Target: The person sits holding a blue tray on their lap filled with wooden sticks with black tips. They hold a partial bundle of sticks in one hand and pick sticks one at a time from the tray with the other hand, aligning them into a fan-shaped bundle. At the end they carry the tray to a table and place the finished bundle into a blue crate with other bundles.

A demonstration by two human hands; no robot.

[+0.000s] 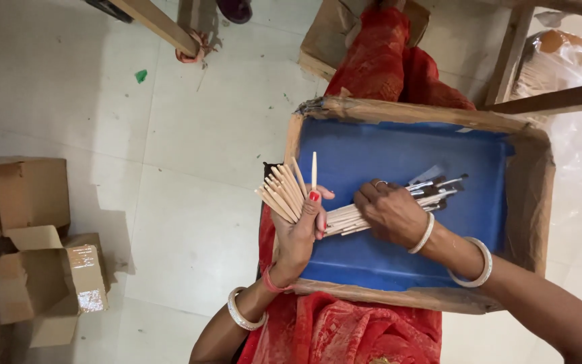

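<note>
Paintbrushes (372, 209) (pale wooden handles), bundled

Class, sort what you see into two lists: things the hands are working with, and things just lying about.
In use:
left hand gripping a fan of pale wooden sticks
right hand on a bundle of wooden-handled brushes
blue-lined cardboard tray

Lying about:
brown cardboard boxes
green scrap
</note>
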